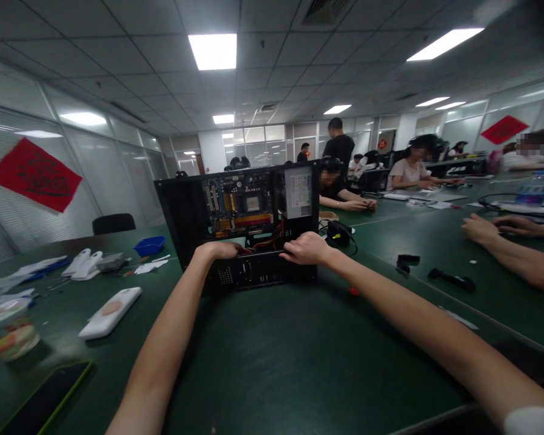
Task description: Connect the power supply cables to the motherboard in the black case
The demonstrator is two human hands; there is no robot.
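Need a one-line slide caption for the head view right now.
Both hands, left hand and right hand, grip the lower edge of an open computer case standing on a green table.

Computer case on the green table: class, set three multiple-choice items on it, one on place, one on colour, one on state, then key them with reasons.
1. Where does the left hand rest?
A. on the computer case's lower edge
B. on the white phone case
C. on the blue tray

2. What colour is the table?
A. white
B. dark green
C. red

3. The computer case's side is
A. closed
B. taped over
C. open

Key: 1 A, both it and the right hand grip that edge; 2 B, its bare top shows green; 3 C, the motherboard is exposed.
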